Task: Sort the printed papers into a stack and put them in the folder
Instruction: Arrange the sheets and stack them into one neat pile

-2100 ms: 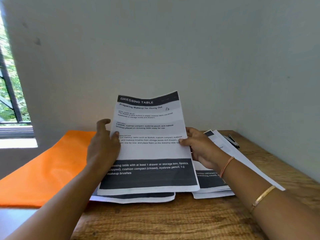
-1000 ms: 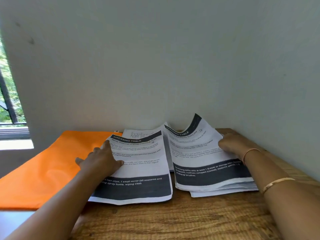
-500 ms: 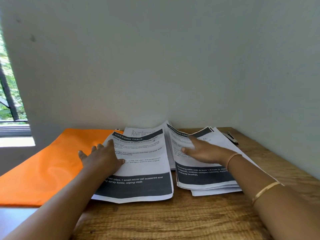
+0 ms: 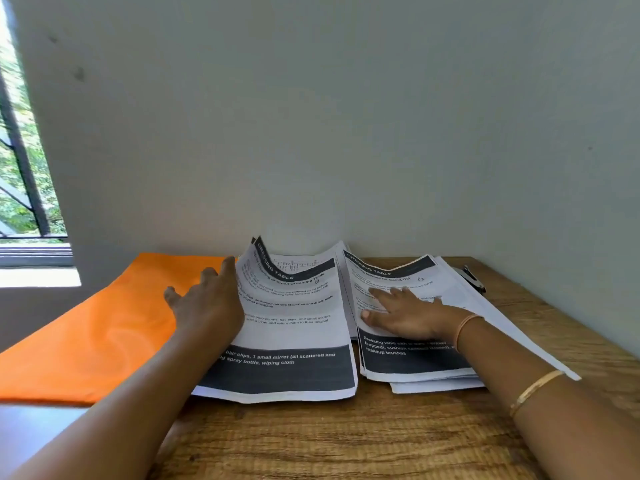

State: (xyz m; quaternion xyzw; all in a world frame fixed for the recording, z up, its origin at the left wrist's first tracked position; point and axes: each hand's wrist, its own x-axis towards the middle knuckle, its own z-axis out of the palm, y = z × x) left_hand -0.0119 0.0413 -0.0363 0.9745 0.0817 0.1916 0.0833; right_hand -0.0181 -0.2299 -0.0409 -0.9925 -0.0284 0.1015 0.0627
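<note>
So, right hand (image 4: 405, 313) lies flat, fingers (image 4: 381, 294) straight and spread, pressing down on the right-hand stack of printed papers (image 4: 415, 363). Left hand (image 4: 207, 306) has its fingers (image 4: 227, 271) stretched out along the left edge of a separate printed sheet (image 4: 294, 327), which curls up against the palm. The thumb's hidden, so I can't tell if it's pinching. Just beyond the left fingers lies the orange folder (image 4: 104, 323), flat on the wooden table (image 4: 346, 441). Past the right fingers, near the wall (image 4: 346, 133), sits a small black-and-silver object (image 4: 472, 279).
</note>
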